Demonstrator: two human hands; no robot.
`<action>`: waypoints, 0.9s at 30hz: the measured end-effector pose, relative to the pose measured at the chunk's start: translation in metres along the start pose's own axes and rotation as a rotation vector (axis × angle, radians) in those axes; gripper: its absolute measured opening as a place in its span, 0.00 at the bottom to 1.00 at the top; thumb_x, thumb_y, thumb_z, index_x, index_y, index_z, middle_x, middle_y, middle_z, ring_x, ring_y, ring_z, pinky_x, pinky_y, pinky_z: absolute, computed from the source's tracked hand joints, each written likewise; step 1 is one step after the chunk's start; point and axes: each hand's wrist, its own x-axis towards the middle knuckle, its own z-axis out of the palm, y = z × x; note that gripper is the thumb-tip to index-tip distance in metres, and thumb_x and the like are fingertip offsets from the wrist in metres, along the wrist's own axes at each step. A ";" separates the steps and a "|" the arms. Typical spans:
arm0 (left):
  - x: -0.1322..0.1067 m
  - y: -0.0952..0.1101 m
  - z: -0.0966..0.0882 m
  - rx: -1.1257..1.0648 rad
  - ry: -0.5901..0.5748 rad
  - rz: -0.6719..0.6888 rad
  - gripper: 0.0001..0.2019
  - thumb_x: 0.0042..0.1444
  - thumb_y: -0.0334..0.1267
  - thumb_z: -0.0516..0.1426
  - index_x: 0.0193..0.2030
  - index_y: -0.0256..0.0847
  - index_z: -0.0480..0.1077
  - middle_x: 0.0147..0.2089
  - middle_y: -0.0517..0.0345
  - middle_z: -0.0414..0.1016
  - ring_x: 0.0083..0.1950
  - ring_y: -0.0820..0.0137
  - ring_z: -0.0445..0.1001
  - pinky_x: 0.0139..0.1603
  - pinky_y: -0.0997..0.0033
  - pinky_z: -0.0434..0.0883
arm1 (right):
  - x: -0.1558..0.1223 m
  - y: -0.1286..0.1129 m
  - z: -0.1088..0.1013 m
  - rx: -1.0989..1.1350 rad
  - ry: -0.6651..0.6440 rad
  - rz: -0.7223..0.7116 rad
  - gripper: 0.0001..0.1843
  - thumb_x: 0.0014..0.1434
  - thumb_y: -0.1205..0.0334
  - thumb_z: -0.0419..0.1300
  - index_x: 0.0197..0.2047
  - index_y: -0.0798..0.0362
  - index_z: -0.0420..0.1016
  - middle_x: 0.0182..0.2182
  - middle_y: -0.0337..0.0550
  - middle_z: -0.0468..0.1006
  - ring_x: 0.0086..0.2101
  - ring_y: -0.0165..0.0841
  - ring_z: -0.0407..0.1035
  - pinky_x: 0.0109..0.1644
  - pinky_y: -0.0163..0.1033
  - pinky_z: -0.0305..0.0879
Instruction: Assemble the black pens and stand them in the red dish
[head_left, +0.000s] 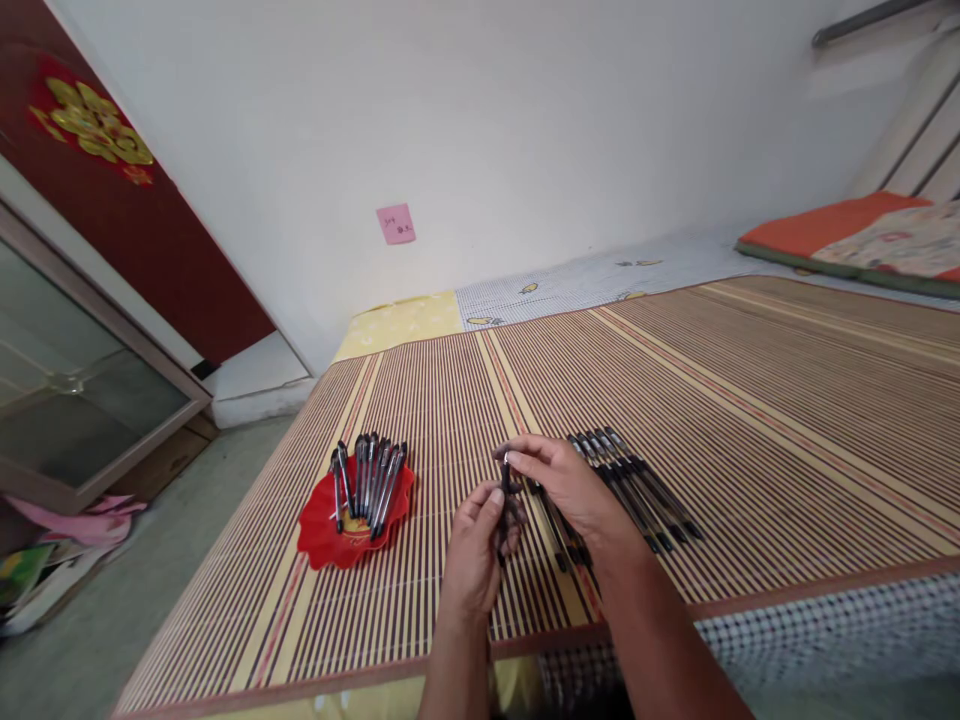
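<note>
Between my two hands a black pen [505, 484] stands roughly upright above the bamboo mat. My left hand [478, 535] grips its lower part. The fingers of my right hand [561, 478] pinch its upper end, where a small light spot shows. Just right of the held pen, more pens [555, 540] lie on the mat, partly covered by my right hand. Farther right is a row of several black pens [641, 490], side by side and slanting. A red scalloped plate [315, 535] on the left bears several clear-barrelled pens with black caps [375, 480].
The striped bamboo mat [435, 400] covers a bed set against a white wall with a pink note [395, 224]. A folded orange and floral quilt [847, 235] lies at the far right. A glass-panelled frame [75, 390] leans at the left above the floor.
</note>
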 end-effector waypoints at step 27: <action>-0.001 0.001 0.004 -0.003 0.051 -0.013 0.21 0.43 0.45 0.72 0.39 0.36 0.73 0.28 0.59 0.76 0.22 0.80 0.66 0.20 0.82 0.59 | 0.002 0.004 -0.002 -0.064 -0.015 0.017 0.11 0.56 0.56 0.64 0.39 0.53 0.80 0.35 0.41 0.79 0.40 0.34 0.71 0.49 0.40 0.62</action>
